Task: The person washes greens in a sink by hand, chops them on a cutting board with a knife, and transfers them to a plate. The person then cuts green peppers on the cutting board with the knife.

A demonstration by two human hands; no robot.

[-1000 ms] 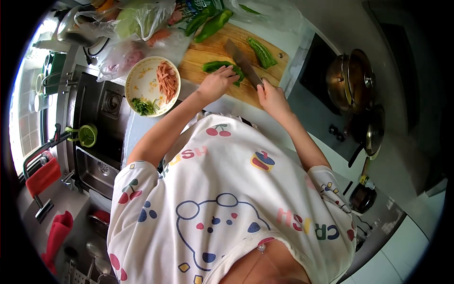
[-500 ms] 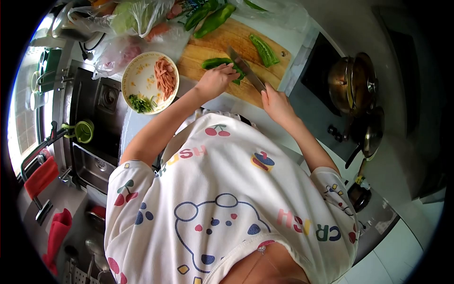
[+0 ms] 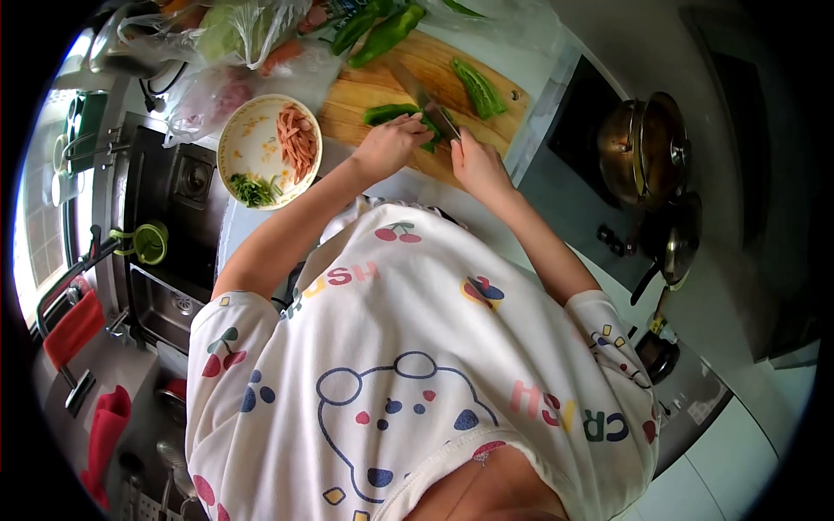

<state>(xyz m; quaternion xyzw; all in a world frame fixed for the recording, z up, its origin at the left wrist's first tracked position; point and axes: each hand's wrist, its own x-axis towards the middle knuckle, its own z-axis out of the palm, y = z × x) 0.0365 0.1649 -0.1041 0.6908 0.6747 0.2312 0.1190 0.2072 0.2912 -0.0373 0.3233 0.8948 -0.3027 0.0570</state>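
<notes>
On the wooden cutting board (image 3: 352, 97), my left hand (image 3: 388, 146) presses a piece of green pepper (image 3: 385, 113) with bent fingers. My right hand (image 3: 479, 165) is closed around the handle of a kitchen knife (image 3: 423, 97). Its blade slants up and left across the board, right beside my left fingertips and the pepper. Some of the pepper lies hidden under the fingers and blade. Another cut pepper half (image 3: 479, 89), hollow side showing, rests farther right on the board.
Left of the board is a plate (image 3: 228, 143) with sliced pinkish meat (image 3: 296, 143) and chopped greens (image 3: 253, 190). Whole green peppers (image 3: 388, 35) and plastic bags (image 3: 208, 100) lie behind. A sink (image 3: 195, 221) is at left; a lidded pot (image 3: 621, 156) stands on the stove at right.
My right hand and the knife have shifted left, bringing the blade closer to my left fingers. My left hand still holds the pepper piece. The whole view has moved slightly.
</notes>
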